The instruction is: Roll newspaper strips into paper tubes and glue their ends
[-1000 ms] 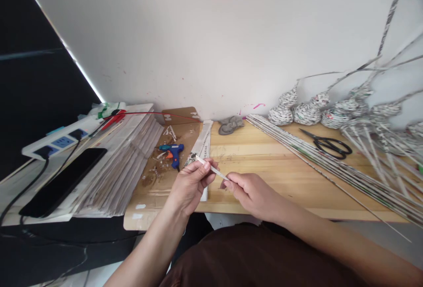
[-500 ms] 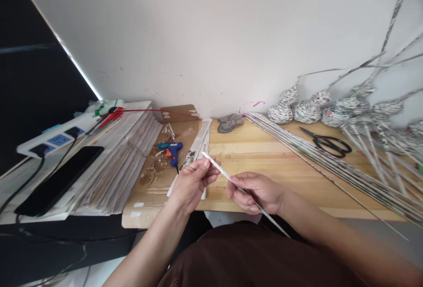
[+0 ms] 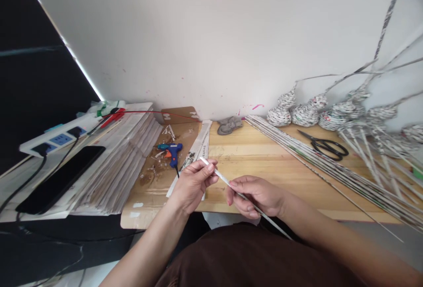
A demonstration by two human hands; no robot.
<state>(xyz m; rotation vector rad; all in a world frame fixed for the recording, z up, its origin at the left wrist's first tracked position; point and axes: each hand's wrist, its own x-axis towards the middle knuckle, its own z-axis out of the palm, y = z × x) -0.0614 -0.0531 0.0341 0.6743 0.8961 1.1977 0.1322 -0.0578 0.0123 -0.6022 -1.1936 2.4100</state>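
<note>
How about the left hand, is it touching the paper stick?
Touching: the head view shows the left hand pinching the paper stick near its tip.

No readable text; dark print on paper strip [image 3: 202,142] too small.

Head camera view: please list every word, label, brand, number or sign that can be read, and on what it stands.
None can be read with certainty.
Newspaper strips: a line of printed characters, too small to read.
Held paper tube: no readable text.
Rolled newspaper tubes: print marks, too blurred.
Woven paper gourds: print fragments, too blurred.
</note>
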